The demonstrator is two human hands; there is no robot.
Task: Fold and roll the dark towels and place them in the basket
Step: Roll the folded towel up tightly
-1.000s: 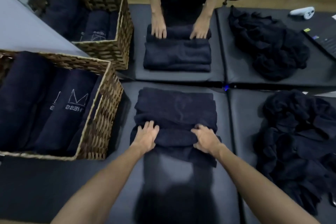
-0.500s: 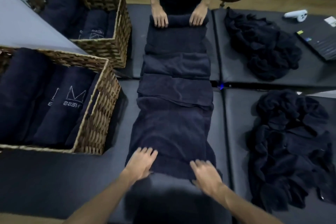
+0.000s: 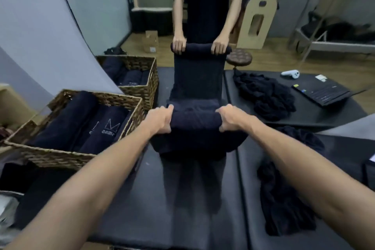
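A long dark towel is stretched in the air between me and a person standing across the table. My left hand grips the left corner of its near end. My right hand grips the right corner, and the near end is bunched between them, sagging toward the black table. The other person's two hands hold the far end. A wicker basket at my left holds several rolled dark towels.
A second wicker basket with rolled towels stands behind the first. Loose dark towel heaps lie at the right and near right. A white controller and a laptop sit at the far right. A round stool stands beyond the table.
The towel lay flat on the table with my hands on its near end; now both of us have lifted it off the table and hold it taut. My view has tilted up.
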